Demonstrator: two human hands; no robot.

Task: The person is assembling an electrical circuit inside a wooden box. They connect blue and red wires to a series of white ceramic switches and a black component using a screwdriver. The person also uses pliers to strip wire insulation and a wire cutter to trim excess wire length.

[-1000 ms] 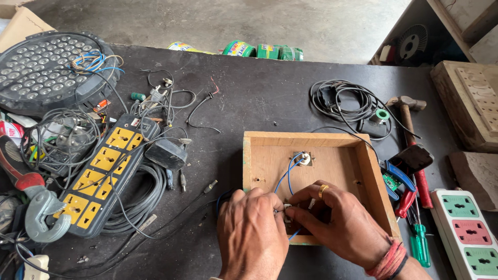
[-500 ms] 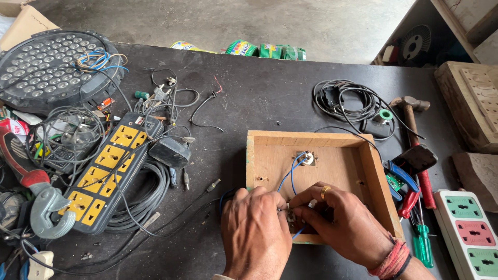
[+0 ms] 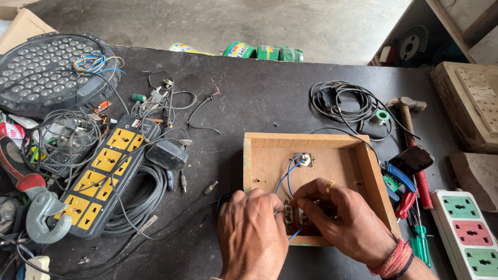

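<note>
While we are reading the bench from left to right, we are labelling each part in turn.

Power strip (image 3: 106, 181): we are seeing a black strip with yellow sockets, lying diagonally among tangled cables (image 3: 140, 205) at the left, well apart from the work.

Left hand (image 3: 252, 233): we are seeing it curled at the box's front edge, fingertips pinched onto a thin tool or wire end pressed against the socket part; which one it is we cannot tell.

Change: compared with a second ago, we are finding both hands in the same place and the same pinch; only the camera view is shifting slightly, so the fitting work is continuing unaltered.

Socket part (image 3: 292, 213): we are seeing a small pale fitting sitting inside the box near its front wall, between the two hands, its long axis running roughly front to back.

Blue wire (image 3: 286, 176): we are tracing it from a round fitting on the box floor toward the hands.

Wooden box (image 3: 306, 141): we are seeing an open, shallow tray lying flat, mouth upward, long axis left to right.

Right hand (image 3: 348, 223): we are seeing it, ring on one finger, closed loosely over the socket part, steadying it.

Pliers and screwdrivers (image 3: 410, 202): we are seeing them lying just beside the box's right wall.
</note>
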